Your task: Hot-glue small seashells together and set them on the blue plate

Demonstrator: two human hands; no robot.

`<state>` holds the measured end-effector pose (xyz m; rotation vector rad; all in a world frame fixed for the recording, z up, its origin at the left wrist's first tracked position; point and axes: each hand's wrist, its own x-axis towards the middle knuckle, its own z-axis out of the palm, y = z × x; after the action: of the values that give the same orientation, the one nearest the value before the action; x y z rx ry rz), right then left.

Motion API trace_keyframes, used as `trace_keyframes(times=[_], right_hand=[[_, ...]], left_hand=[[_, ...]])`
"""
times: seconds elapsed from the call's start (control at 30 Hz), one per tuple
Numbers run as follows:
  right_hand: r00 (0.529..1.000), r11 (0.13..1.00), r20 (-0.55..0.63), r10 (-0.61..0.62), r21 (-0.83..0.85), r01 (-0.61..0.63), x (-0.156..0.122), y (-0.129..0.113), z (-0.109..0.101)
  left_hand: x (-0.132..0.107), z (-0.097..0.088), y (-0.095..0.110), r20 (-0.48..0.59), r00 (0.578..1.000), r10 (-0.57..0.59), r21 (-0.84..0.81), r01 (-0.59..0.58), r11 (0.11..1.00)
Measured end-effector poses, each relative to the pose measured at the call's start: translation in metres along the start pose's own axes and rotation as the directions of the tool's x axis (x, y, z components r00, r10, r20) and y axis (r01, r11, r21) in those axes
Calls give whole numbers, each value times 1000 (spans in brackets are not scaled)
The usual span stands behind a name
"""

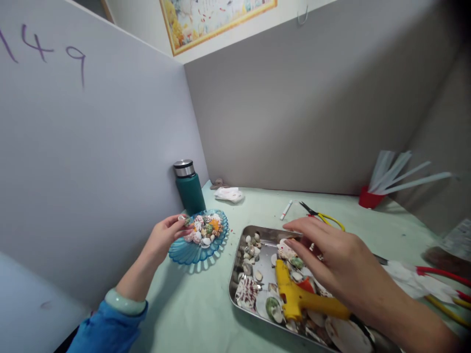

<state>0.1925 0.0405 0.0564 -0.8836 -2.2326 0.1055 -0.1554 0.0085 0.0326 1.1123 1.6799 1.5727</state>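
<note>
My left hand (164, 238) grips the near-left rim of a blue scalloped glass dish (191, 252), thumb on top. Small coloured shells (204, 228) are piled on the dish. My right hand (333, 260) hovers over a metal tray (235, 267), fingers stretched out toward the left and holding nothing I can see. The tray holds several loose shells and a yellow glue gun (300, 299) lying just under that hand.
A green flask (189, 187) stands in the corner by the grey partitions. A white cloth (229, 194), a small white stick (286, 210), yellow-handled snips (324, 216) and a red cup of glue sticks (371, 197) lie behind. Red-handled tools (441, 277) rest at right.
</note>
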Motion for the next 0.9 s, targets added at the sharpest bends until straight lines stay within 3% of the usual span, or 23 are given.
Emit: trace_keyframes(times=[0.13,0.23,0.33,0.47,0.63,0.77,0.9], right_hand=[[1000,1000,-5,-11,-27,11,-1,-1,-2],[1000,999,3,-26,-26,26,-1,0,-2],[999,999,4,-36,-32,36,0,0,-2],[999,999,8,-41,-34,41,1,1,-3],[999,998,19,-40,-48,41,1,1,-4],[999,997,17,-33,-65,34,2,2,-5],[999,997,33,-32,-65,34,3,3,-4]], left_hand=[[13,-11,-6,-1,993,121,339,-114,934],[22,-7,-6,88,972,218,573,-228,787],[30,4,-4,259,928,267,709,-370,600],[39,17,-4,459,859,228,775,-513,370],[46,27,-6,574,801,170,782,-598,177],[47,28,0,616,767,176,762,-638,114],[46,21,8,608,760,231,758,-642,116]])
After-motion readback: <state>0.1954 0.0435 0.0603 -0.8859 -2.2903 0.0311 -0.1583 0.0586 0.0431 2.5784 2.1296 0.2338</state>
